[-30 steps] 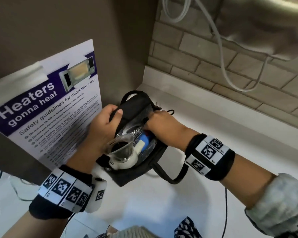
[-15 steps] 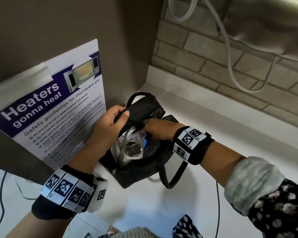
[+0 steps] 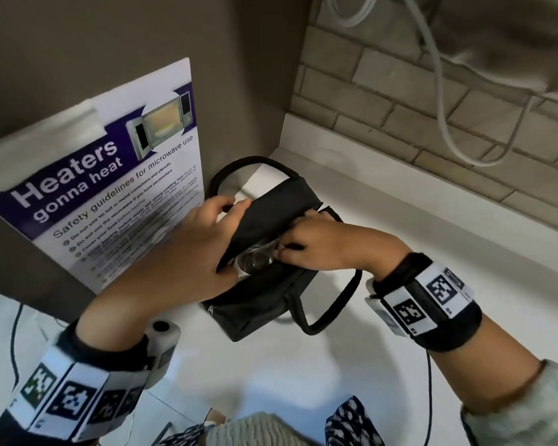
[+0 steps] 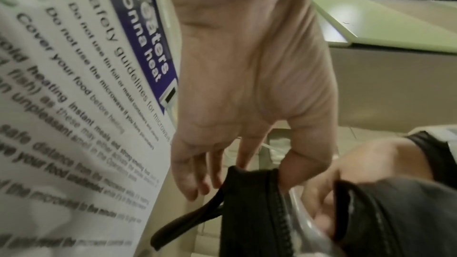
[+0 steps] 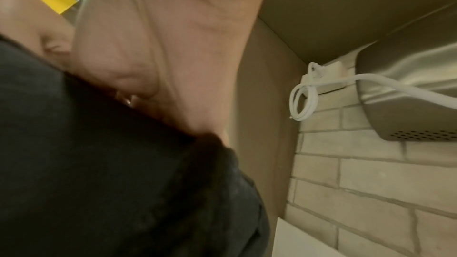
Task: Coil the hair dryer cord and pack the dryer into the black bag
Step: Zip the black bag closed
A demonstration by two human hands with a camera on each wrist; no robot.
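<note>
The black bag [image 3: 261, 304] sits on the white counter [image 3: 416, 226] in the corner. Its mouth is drawn narrow, and only the hair dryer's clear nozzle [image 3: 255, 260] shows in the gap; the cord is hidden. My left hand [image 3: 219, 217] holds the bag's far flap, thumb at the zipper edge and fingers behind it, as the left wrist view shows [image 4: 247, 173]. My right hand [image 3: 290, 249] curls its fingers over the near edge of the opening [image 4: 346, 183]. The right wrist view is mostly filled by black fabric [image 5: 99, 163].
A microwave safety poster [image 3: 110, 194] leans on the wall just left of the bag. A white cable [image 3: 442, 117] hangs on the brick wall under a steel wall unit [image 5: 408, 85]. One bag strap [image 3: 329, 317] loops toward me. Thin black wires [image 3: 427, 397] trail from my wrists.
The bag's flaps have been pulled together over the dryer, which stood well out of the open mouth before. My right hand moved from inside the bag to its near edge.
</note>
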